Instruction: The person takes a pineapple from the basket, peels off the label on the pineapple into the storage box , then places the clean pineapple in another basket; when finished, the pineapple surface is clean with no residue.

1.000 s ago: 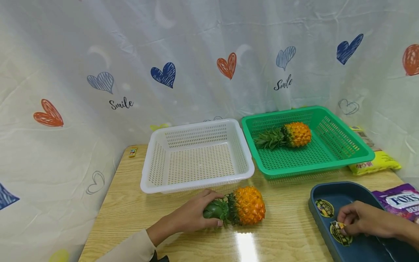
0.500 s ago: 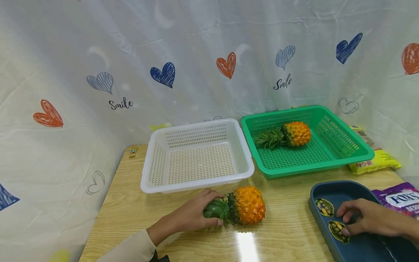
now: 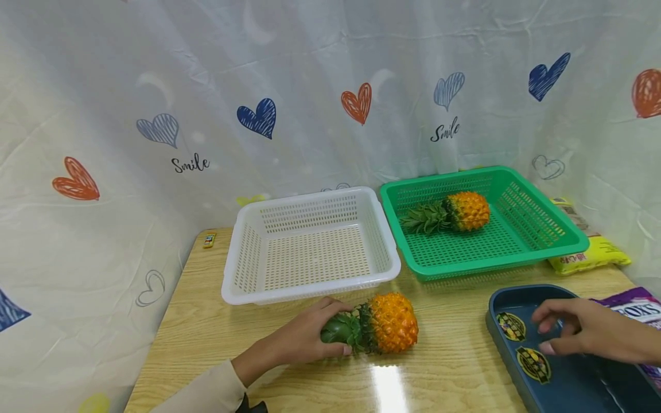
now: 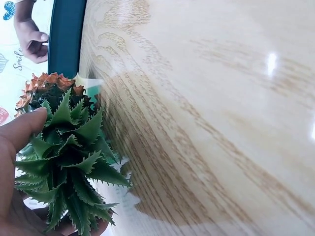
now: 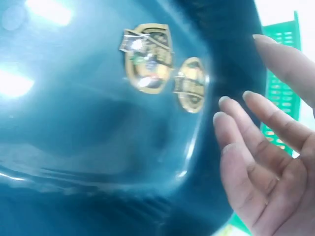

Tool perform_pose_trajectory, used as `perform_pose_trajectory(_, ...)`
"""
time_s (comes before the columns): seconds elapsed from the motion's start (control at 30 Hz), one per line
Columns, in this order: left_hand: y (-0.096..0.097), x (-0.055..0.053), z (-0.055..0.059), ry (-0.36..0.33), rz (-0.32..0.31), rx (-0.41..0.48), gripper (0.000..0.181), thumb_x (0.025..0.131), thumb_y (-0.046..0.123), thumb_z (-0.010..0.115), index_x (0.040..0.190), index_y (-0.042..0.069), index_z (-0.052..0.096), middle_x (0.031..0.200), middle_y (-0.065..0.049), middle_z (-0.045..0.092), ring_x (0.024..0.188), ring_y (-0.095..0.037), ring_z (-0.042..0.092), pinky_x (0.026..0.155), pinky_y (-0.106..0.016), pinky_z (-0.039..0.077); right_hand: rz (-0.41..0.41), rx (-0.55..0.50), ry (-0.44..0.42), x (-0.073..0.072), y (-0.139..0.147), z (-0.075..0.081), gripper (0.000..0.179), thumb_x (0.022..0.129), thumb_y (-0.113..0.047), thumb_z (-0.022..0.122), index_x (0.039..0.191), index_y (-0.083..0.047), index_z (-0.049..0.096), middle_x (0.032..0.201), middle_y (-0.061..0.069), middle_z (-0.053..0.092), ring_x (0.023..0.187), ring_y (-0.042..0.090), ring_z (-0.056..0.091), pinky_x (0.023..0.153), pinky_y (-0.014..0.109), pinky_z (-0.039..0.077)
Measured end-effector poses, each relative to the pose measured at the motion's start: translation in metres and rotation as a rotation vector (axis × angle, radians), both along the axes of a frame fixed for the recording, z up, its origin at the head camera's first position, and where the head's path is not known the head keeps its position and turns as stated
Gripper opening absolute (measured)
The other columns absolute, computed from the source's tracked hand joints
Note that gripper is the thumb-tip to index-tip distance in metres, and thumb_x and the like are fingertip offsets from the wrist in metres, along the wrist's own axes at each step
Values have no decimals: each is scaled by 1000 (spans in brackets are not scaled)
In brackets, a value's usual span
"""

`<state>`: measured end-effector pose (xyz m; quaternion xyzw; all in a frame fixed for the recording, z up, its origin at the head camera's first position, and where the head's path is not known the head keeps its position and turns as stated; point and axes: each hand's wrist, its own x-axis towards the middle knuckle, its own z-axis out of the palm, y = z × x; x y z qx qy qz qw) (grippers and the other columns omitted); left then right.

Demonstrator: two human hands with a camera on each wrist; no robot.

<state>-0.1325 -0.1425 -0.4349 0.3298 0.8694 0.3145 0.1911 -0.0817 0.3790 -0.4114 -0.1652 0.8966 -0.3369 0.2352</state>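
Note:
An orange pineapple (image 3: 395,323) lies on its side on the table, and my left hand (image 3: 316,334) grips its green leafy crown. In the left wrist view the thumb and fingers wrap round the crown (image 4: 69,162). My right hand (image 3: 586,330) hovers over the dark blue tray (image 3: 503,355), fingers loosely bent and apart, holding nothing. Two black-and-gold labels (image 3: 534,365) with a fruit picture lie at the tray's left side. In the right wrist view the hand (image 5: 275,157) is beside the labels (image 5: 191,84), not touching them.
A white basket (image 3: 310,293) stands behind the left hand. Right of it, a green basket (image 3: 496,265) holds another pineapple (image 3: 467,211). A yellow bag (image 3: 594,255) and a purple Fox's bag (image 3: 640,301) lie at the right. A small yellow packet (image 3: 209,240) sits at the far left.
My right hand has let go of the nearer label, which now lies in the tray, and has risen away from it with fingers spreading. The left hand and pineapple stay put.

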Motion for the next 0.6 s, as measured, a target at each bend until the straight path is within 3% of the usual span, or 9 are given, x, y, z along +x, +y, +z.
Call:
perform_pose_trajectory(0.17,0,-1,-1,5,-4,-7,68,89,54,71,148,31,45,141,-1,47,99,-6,56,74,-23,51,10,-15,54,-2,-7,9,29,95,-14,69,119,2,61,99,-2,63,72,4,59,58,25,49)
perform_pose_trajectory(0.37,0,-1,0,1,-9,-5,68,90,53,71,148,30,45,141,-1,47,97,-6,56,73,-22,51,-2,-44,176,-1,-28,17,29,95,-16,70,121,-6,62,100,-9,65,75,4,61,56,26,46)
perform_pose_trajectory(0.6,0,0,1,-3,-6,-10,68,90,54,71,148,31,44,143,-2,46,99,-7,56,74,-23,51,27,-228,169,-1,-60,26,25,98,-9,65,122,-11,62,102,-1,67,79,12,62,60,28,50)
